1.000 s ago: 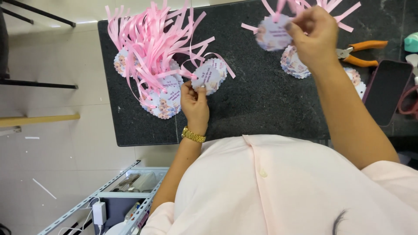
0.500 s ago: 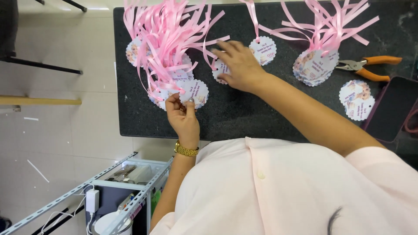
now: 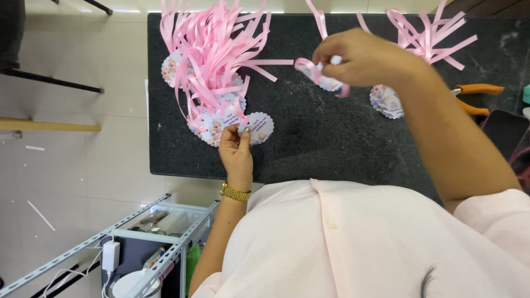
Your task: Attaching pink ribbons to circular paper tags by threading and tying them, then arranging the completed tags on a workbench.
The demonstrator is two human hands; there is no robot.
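Observation:
On the dark stone counter point(image 3: 309, 138) lies a pile of round scalloped paper tags with pink ribbons point(image 3: 212, 66). My left hand point(image 3: 236, 152) pinches the edge of one scalloped tag point(image 3: 259, 126) at the pile's near side. Above the counter's middle, my right hand point(image 3: 361, 58) is raised and closed on another tag with a pink ribbon loop point(image 3: 317, 74). A second group of ribboned tags point(image 3: 389, 99) lies just right of that hand.
Orange-handled pliers point(image 3: 475, 96) and a dark phone point(image 3: 502, 129) lie at the counter's right end. Left of the counter is tiled floor, with a metal wire rack point(image 3: 138, 243) holding a white charger and boxes below.
My right hand has lifted off the counter with a ribboned tag and moved right. My left hand stays at the pile, still pinching a tag.

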